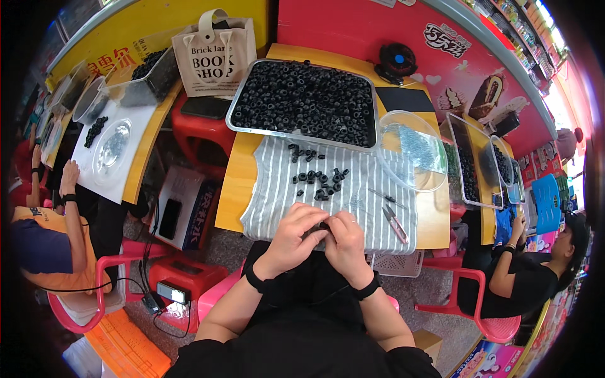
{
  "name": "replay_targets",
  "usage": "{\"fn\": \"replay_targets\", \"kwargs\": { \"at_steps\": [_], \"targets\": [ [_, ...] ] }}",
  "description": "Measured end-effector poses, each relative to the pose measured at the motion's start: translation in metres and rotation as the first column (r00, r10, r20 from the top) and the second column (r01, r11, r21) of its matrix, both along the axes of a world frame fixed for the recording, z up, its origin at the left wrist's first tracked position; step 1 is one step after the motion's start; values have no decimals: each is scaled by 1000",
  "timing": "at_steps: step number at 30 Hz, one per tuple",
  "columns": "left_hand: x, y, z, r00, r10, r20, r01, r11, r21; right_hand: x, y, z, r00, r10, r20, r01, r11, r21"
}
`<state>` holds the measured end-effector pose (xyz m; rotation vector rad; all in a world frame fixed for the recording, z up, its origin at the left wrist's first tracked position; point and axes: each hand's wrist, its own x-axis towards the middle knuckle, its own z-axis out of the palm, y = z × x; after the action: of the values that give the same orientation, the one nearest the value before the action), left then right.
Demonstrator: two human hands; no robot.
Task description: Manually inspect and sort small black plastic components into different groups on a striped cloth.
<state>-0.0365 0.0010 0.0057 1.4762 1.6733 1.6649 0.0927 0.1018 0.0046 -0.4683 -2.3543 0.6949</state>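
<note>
My left hand (296, 238) and my right hand (345, 244) meet at the near edge of a grey-and-white striped cloth (271, 189). Both are closed, fingertips together around a small black part (324, 225), mostly hidden by the fingers. Just beyond them lie several loose black ring-shaped parts (322, 179). A pair of small snips (396, 225) with pinkish handles rests on the cloth to the right, near a thin pointed tool (384, 196). Behind the cloth stands a metal tray (302, 138) heaped with the same black parts.
A clear round tub (413, 151) with thin bluish pieces stands right of the tray. A small black fan (397, 61) and a cloth tote bag (214, 57) are at the back. People sit at tables left and right. Red stools (186, 280) and cables are at lower left.
</note>
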Motion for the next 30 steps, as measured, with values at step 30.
{"fn": "replay_targets", "kwargs": {
  "at_steps": [30],
  "targets": [
    [-25,21,-4,992,-119,-46,101,953,-286,-1,10,-1,964,155,218,-184,976,120]
  ]
}}
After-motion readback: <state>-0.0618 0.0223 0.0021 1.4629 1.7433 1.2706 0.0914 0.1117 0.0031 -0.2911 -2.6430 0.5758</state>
